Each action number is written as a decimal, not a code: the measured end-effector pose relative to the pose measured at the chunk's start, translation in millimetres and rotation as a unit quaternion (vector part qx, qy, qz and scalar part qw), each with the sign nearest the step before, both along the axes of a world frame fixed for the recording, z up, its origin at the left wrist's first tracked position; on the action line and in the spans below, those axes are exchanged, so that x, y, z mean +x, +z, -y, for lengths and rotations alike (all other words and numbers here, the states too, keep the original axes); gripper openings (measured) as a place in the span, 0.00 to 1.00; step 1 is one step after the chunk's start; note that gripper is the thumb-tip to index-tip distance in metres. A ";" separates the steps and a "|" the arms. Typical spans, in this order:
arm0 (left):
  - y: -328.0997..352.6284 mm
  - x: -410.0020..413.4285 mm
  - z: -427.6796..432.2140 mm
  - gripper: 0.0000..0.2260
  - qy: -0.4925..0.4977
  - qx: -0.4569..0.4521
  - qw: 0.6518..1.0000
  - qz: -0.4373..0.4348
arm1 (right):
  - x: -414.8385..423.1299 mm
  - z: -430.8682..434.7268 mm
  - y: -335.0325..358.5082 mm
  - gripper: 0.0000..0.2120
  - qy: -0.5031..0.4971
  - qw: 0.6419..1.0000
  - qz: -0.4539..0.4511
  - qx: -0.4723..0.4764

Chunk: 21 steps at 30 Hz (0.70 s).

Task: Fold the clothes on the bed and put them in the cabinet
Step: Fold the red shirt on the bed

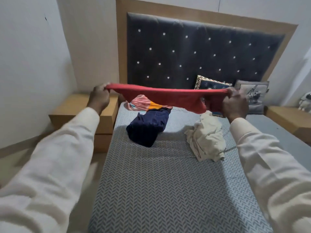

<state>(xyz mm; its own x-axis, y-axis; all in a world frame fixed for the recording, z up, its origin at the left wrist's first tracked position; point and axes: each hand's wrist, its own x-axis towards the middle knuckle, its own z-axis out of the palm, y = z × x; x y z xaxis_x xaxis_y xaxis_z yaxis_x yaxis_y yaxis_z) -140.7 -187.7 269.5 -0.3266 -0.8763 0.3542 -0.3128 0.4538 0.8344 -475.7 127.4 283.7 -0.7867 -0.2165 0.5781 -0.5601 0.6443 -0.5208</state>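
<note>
Garment held: we stretch a red garment (168, 96) in the air between both hands, above the far half of the bed; its middle sags slightly.
Left hand (99, 96): fingers curled tight; we pinch the garment's left end.
Right hand (234, 105): fingers curled; we grip the bunched right end.
Clothes on bed: a navy garment (148, 126) lies crumpled left of centre, touching a pink-and-orange garment (143, 103) behind it. A cream garment (207, 138) lies heaped to the right, apart from both.
Bed sheet (159, 182): blue-grey herringbone pattern.
Headboard (202, 52): dark padded panel with pale studs, set in a wooden frame.
Cushions: a dark patterned cushion (212, 84) and a grey cushion (252, 96) lean against the headboard at the right.
Bedside units: we see a left wooden unit (80, 111) and a right wooden unit (286, 118) flanking the bed.
</note>
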 end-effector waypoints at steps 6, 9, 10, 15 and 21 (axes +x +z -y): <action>-143.8 35.4 -44.7 0.18 -0.025 -0.023 0.973 0.228 | 36.7 -39.7 -99.2 0.13 -0.021 0.994 0.041 0.094; -184.6 64.4 -85.2 0.15 -0.097 -0.044 0.941 0.321 | 51.1 -65.9 -151.9 0.12 -0.025 0.982 0.103 0.158; -196.2 74.2 -99.3 0.15 -0.136 -0.051 0.927 0.346 | 57.2 -77.4 -167.0 0.12 -0.022 0.976 0.119 0.183; -229.9 115.3 -150.3 0.17 -0.241 -0.041 0.833 0.496 | 88.5 -145.5 -220.9 0.11 -0.003 0.940 0.136 0.314; -242.9 143.6 -210.8 0.11 -0.266 -0.074 0.746 0.605 | 131.1 -205.0 -236.8 0.06 -0.020 0.907 0.137 0.397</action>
<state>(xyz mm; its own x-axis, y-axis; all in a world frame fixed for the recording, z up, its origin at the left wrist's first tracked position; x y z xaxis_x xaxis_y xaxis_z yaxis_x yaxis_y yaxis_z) 3.0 23.1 26.5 -0.7738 -0.4884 -0.4033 -0.5391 0.8421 0.0148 -344.5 332.4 46.9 -0.8936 -0.4477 0.0325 -0.4480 0.8941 0.0006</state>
